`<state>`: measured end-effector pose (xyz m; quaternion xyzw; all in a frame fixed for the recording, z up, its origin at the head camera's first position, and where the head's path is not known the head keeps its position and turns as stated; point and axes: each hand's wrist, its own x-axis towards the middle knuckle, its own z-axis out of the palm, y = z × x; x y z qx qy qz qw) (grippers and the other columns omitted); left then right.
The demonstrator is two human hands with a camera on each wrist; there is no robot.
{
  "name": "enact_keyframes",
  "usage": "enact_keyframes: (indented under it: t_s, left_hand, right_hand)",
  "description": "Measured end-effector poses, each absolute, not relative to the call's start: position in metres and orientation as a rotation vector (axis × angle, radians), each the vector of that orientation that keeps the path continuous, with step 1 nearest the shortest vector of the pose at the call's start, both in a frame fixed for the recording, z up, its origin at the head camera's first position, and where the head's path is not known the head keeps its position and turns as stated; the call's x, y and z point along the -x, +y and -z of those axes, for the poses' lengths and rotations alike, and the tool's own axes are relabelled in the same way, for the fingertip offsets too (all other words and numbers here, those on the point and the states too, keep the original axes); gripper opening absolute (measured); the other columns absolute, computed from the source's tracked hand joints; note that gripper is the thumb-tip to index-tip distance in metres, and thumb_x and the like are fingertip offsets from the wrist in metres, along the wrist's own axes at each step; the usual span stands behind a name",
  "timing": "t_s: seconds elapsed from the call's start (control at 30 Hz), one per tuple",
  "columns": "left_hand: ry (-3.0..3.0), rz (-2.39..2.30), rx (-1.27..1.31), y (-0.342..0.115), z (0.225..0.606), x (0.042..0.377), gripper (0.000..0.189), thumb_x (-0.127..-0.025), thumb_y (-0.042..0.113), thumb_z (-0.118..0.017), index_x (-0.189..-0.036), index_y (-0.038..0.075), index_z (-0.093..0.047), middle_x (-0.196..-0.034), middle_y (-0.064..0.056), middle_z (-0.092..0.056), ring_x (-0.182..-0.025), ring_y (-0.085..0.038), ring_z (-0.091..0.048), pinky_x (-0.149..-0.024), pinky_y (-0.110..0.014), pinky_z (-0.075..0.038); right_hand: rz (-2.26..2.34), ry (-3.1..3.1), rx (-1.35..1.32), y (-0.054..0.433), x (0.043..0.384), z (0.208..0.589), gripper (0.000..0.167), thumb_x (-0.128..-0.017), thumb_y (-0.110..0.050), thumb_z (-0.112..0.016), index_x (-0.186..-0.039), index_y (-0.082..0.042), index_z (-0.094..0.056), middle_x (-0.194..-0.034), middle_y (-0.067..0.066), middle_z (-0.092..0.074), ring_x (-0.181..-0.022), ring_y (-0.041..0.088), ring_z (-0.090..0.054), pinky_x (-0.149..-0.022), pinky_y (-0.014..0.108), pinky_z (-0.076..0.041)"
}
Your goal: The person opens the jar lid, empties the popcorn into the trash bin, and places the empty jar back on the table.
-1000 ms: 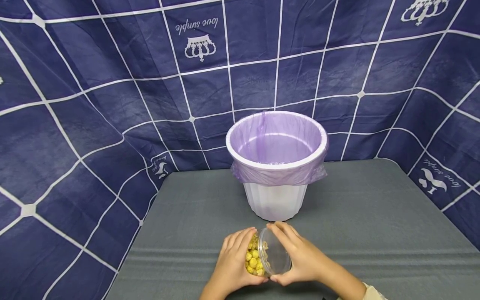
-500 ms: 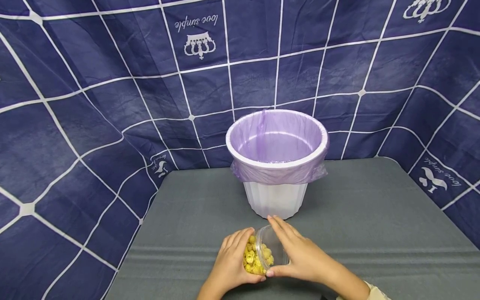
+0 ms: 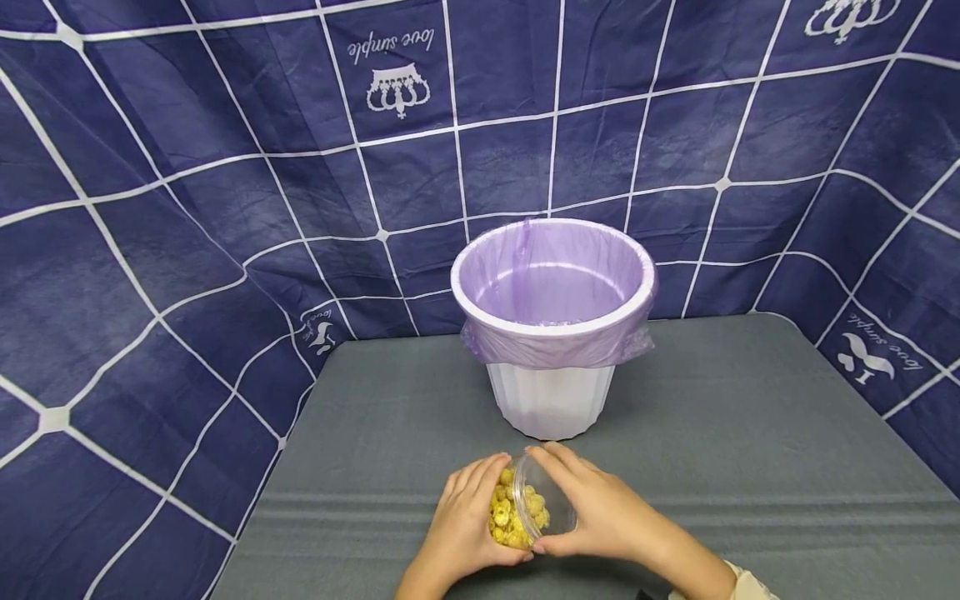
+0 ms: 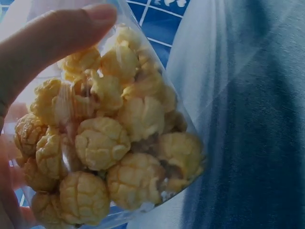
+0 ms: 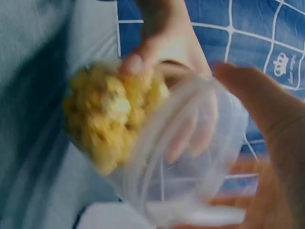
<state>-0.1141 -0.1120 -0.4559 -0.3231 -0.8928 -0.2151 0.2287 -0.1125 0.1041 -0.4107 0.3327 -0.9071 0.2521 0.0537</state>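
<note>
A clear plastic jar of yellow popcorn [image 3: 504, 518] lies on its side, tilted, low over the table in the head view. My left hand [image 3: 467, 518] grips its body from the left, thumb along the near side. The jar's clear round lid [image 3: 546, 504] faces right, and my right hand [image 3: 600, 508] holds it by the rim between thumb and fingers. In the left wrist view, round popcorn pieces [image 4: 102, 143] press against the jar wall below my thumb. Seen blurred in the right wrist view, the lid [image 5: 190, 143] overlaps the jar mouth.
Behind the hands stands a white ribbed bin [image 3: 551, 400] lined with a purple plastic bag [image 3: 558, 346]. Grey cloth [image 3: 390, 417] covers the table. A navy curtain with white grid lines [image 3: 510, 175] hangs at the back and both sides.
My right hand's fingers have shifted on the lid, reaching farther out and then coming back around it. Some popcorn has slid toward the lid end. The left hand keeps its hold.
</note>
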Motion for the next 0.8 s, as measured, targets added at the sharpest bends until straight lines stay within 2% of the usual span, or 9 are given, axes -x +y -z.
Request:
enact_keyframes:
  t_s: [0.07, 0.17, 0.23, 0.33, 0.43, 0.5, 0.57, 0.67, 0.8]
  left_hand:
    - [-2.459, 0.586, 0.898, -0.113, 0.457, 0.114, 0.109, -0.041, 0.058, -0.080, -0.129, 0.006, -0.043, -0.126, -0.004, -0.048, -0.113, -0.018, -0.044, -0.087, -0.037, -0.039]
    - [-2.464, 0.586, 0.892, -0.114, 0.457, 0.114, 0.109, -0.042, 0.058, -0.080, -0.130, 0.006, -0.042, -0.126, -0.004, -0.048, -0.113, -0.019, -0.044, -0.087, -0.037, -0.039]
    - [-2.459, 0.579, 0.880, -0.113, 0.457, 0.115, 0.110, -0.041, 0.058, -0.080, -0.130, 0.005, -0.042, -0.125, -0.004, -0.048, -0.112, -0.020, -0.045, -0.087, -0.038, -0.039]
    - [-2.461, 0.574, 0.855, -0.113, 0.456, 0.115, 0.109, -0.041, 0.058, -0.080, -0.128, 0.005, -0.043, -0.125, -0.004, -0.048, -0.112, -0.019, -0.045, -0.089, -0.037, -0.038]
    - [-2.466, 0.562, 0.852, -0.112, 0.455, 0.115, 0.107, -0.043, 0.060, -0.079, -0.128, 0.005, -0.043, -0.124, -0.003, -0.047, -0.113, -0.018, -0.044, -0.090, -0.037, -0.037]
    - [-2.472, 0.568, 0.857, -0.112, 0.456, 0.115, 0.107, -0.043, 0.059, -0.079, -0.128, 0.005, -0.043, -0.125, -0.003, -0.047, -0.113, -0.018, -0.043, -0.090, -0.037, -0.037]
    - [-2.465, 0.572, 0.863, -0.112, 0.456, 0.115, 0.107, -0.042, 0.058, -0.079, -0.128, 0.004, -0.043, -0.125, -0.003, -0.047, -0.113, -0.019, -0.044, -0.090, -0.037, -0.037]
    - [-2.461, 0.583, 0.868, -0.114, 0.458, 0.115, 0.108, -0.041, 0.057, -0.081, -0.128, 0.004, -0.043, -0.125, -0.004, -0.047, -0.113, -0.019, -0.044, -0.089, -0.037, -0.038]
    - [-2.470, 0.590, 0.874, -0.118, 0.460, 0.115, 0.110, -0.041, 0.057, -0.081, -0.129, 0.004, -0.042, -0.126, -0.004, -0.047, -0.113, -0.019, -0.044, -0.088, -0.038, -0.039]
  right_hand:
    - [-0.736, -2.692, -1.185, 0.108, 0.116, 0.410, 0.094, -0.061, -0.047, -0.077, -0.139, -0.024, -0.031, -0.140, 0.005, -0.032, -0.118, 0.030, -0.041, -0.078, 0.045, -0.048]
    - [-0.725, -2.650, -1.328, 0.111, 0.118, 0.409, 0.099, -0.057, -0.032, -0.083, -0.139, -0.026, -0.029, -0.146, 0.001, -0.020, -0.127, 0.034, -0.027, -0.085, 0.046, -0.044]
    - [-0.760, -2.686, -1.288, 0.110, 0.116, 0.408, 0.102, -0.057, -0.036, -0.082, -0.141, -0.025, -0.026, -0.148, 0.002, -0.017, -0.127, 0.036, -0.025, -0.086, 0.047, -0.043]
    - [-0.846, -2.801, -1.024, 0.103, 0.109, 0.406, 0.098, -0.065, -0.052, -0.073, -0.142, -0.018, -0.023, -0.145, 0.010, -0.023, -0.119, 0.039, -0.037, -0.081, 0.051, -0.045]
    - [-0.892, -2.901, -0.728, 0.095, 0.104, 0.405, 0.099, -0.069, -0.067, -0.058, -0.141, -0.009, -0.023, -0.135, 0.016, -0.036, -0.100, 0.039, -0.053, -0.071, 0.052, -0.047]
    - [-0.888, -2.936, -0.630, 0.091, 0.104, 0.404, 0.097, -0.071, -0.069, -0.052, -0.140, -0.005, -0.027, -0.128, 0.015, -0.043, -0.086, 0.039, -0.058, -0.066, 0.051, -0.048]
    - [-0.870, -2.943, -0.647, 0.090, 0.105, 0.405, 0.095, -0.072, -0.068, -0.053, -0.139, -0.005, -0.028, -0.128, 0.015, -0.044, -0.083, 0.038, -0.058, -0.065, 0.050, -0.048]
    - [-0.840, -2.876, -0.856, 0.094, 0.109, 0.406, 0.092, -0.070, -0.058, -0.064, -0.139, -0.009, -0.029, -0.134, 0.013, -0.039, -0.099, 0.035, -0.054, -0.072, 0.048, -0.048]
    - [-0.809, -2.745, -1.194, 0.103, 0.115, 0.408, 0.098, -0.061, -0.035, -0.080, -0.141, -0.019, -0.026, -0.145, 0.004, -0.023, -0.124, 0.034, -0.033, -0.090, 0.049, -0.039]
